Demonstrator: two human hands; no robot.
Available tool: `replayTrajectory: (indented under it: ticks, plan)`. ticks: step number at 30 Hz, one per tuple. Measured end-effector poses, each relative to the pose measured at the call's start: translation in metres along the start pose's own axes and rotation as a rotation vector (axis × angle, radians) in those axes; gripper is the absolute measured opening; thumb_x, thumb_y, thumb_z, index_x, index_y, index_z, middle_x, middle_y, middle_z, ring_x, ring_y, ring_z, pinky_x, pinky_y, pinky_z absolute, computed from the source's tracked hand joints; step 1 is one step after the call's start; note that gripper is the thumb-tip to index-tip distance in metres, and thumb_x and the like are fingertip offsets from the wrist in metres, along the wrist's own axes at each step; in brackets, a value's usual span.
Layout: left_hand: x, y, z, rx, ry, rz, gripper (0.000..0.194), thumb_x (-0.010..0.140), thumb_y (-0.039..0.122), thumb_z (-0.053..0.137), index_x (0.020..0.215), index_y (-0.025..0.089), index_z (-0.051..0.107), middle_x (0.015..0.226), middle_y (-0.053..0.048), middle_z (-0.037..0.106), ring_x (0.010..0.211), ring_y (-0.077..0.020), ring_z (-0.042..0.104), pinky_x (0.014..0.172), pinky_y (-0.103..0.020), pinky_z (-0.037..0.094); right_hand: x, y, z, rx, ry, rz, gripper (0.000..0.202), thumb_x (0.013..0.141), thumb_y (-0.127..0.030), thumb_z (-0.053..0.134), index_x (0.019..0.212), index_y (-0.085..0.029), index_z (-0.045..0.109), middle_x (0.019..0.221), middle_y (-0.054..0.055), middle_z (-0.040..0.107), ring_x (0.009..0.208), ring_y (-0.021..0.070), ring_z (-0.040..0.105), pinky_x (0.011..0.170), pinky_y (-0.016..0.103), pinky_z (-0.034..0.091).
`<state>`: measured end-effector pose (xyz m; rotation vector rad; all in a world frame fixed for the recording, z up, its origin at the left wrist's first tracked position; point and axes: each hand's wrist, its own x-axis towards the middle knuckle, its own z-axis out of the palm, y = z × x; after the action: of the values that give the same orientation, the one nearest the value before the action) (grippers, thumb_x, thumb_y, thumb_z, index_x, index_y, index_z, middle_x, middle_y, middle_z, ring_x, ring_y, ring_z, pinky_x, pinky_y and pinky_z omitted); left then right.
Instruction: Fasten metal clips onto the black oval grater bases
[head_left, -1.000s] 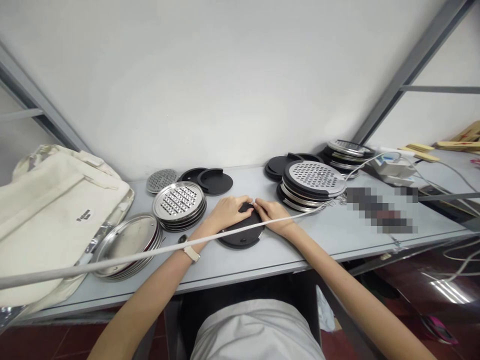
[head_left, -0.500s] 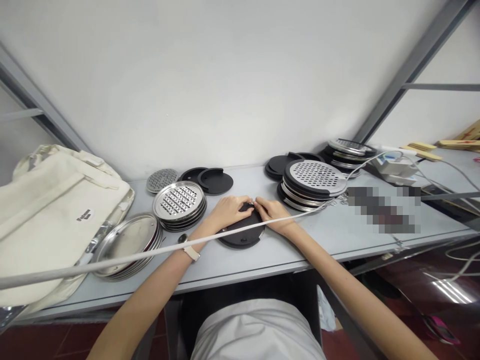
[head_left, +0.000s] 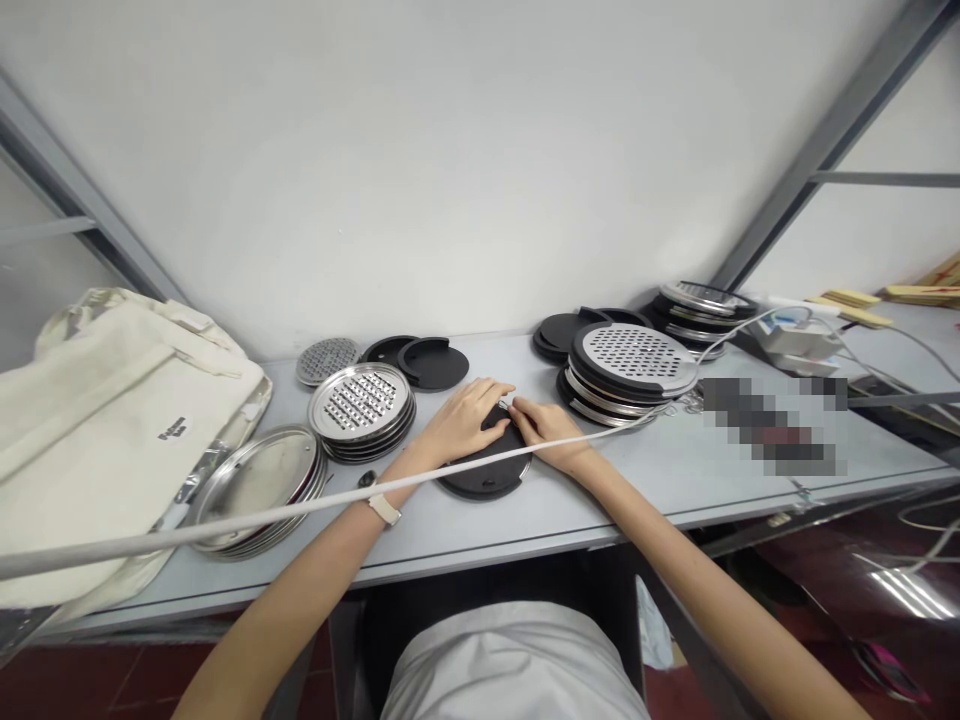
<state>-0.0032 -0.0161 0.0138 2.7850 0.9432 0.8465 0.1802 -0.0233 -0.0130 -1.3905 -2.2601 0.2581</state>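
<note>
A round black plastic disc [head_left: 487, 482] lies flat on the table in front of me, with a thin metal rim along its lower right edge. My left hand [head_left: 466, 418] rests over its upper left part, fingers stretched out and thumb apart. From the right, my right hand [head_left: 551, 432] comes in with fingertips pinched at the disc's far edge, on a small shiny metal piece [head_left: 505, 403]. That piece is too small to make out fully. A white cable crosses in front of the disc and hides part of it.
Left stand a stack of grater discs [head_left: 360, 402], a stack of plain metal discs [head_left: 259, 480] and a cream bag [head_left: 112, 440]. Black discs [head_left: 433, 364] lie behind. Right is a taller stack topped by a perforated disc [head_left: 634, 355]. The white cable [head_left: 300, 503] stretches across the foreground.
My left hand's fingers have straightened and lifted away from the disc's far edge, where the small metal piece now shows. My right hand stays pinched there. The view has shifted slightly.
</note>
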Motion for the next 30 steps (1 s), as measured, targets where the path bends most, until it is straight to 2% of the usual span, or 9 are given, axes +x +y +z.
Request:
replayTrajectory:
  ticks: [3, 6, 19, 25, 30]
  plan:
    - [-0.0002, -0.0009, 0.0000, 0.038, -0.008, -0.003, 0.023, 0.084, 0.020, 0.057, 0.107, 0.017, 0.054, 0.106, -0.007, 0.059, 0.102, -0.0219, 0.054, 0.092, -0.037, 0.042, -0.0006, -0.0006, -0.0001, -0.013, 0.003, 0.002, 0.024, 0.093, -0.027, 0.035, 0.080, -0.020, 0.054, 0.061, 0.003, 0.059, 0.053, 0.0155, 0.052, 0.054, 0.025, 0.029]
    - [-0.0002, -0.0019, -0.0001, 0.053, -0.012, -0.017, 0.016, 0.084, 0.023, 0.058, 0.099, 0.017, 0.057, 0.100, -0.006, 0.061, 0.098, -0.0224, 0.055, 0.091, -0.039, 0.040, -0.0015, -0.0015, -0.0003, -0.028, 0.009, 0.003, 0.025, 0.094, -0.028, 0.035, 0.078, -0.020, 0.054, 0.060, 0.003, 0.059, 0.053, 0.0155, 0.051, 0.053, 0.025, 0.028]
    - [0.0003, -0.0022, -0.0029, -0.005, -0.042, -0.036, 0.014, 0.085, 0.022, 0.058, 0.098, 0.018, 0.062, 0.096, -0.005, 0.065, 0.096, -0.0205, 0.056, 0.090, -0.037, 0.039, -0.0016, -0.0014, 0.0004, -0.054, 0.044, 0.003, 0.027, 0.094, -0.031, 0.035, 0.077, -0.020, 0.052, 0.063, 0.004, 0.059, 0.056, 0.0165, 0.052, 0.055, 0.025, 0.028]
    - [-0.0006, -0.0052, 0.0006, -0.083, -0.033, -0.007, 0.015, 0.086, 0.018, 0.057, 0.100, 0.017, 0.062, 0.103, -0.006, 0.063, 0.100, -0.0185, 0.055, 0.093, -0.034, 0.040, -0.0022, -0.0013, 0.0002, -0.036, 0.049, -0.003, 0.027, 0.095, -0.031, 0.035, 0.078, -0.020, 0.053, 0.062, 0.003, 0.058, 0.055, 0.0160, 0.052, 0.055, 0.025, 0.029]
    - [-0.0011, -0.0072, 0.0023, -0.119, -0.055, 0.005, 0.016, 0.088, 0.019, 0.055, 0.103, 0.017, 0.061, 0.097, -0.006, 0.065, 0.095, -0.0188, 0.056, 0.089, -0.034, 0.044, -0.0017, 0.0008, 0.0018, -0.016, 0.055, -0.002, 0.028, 0.095, -0.032, 0.034, 0.077, -0.020, 0.052, 0.060, 0.002, 0.058, 0.051, 0.0150, 0.049, 0.053, 0.025, 0.028]
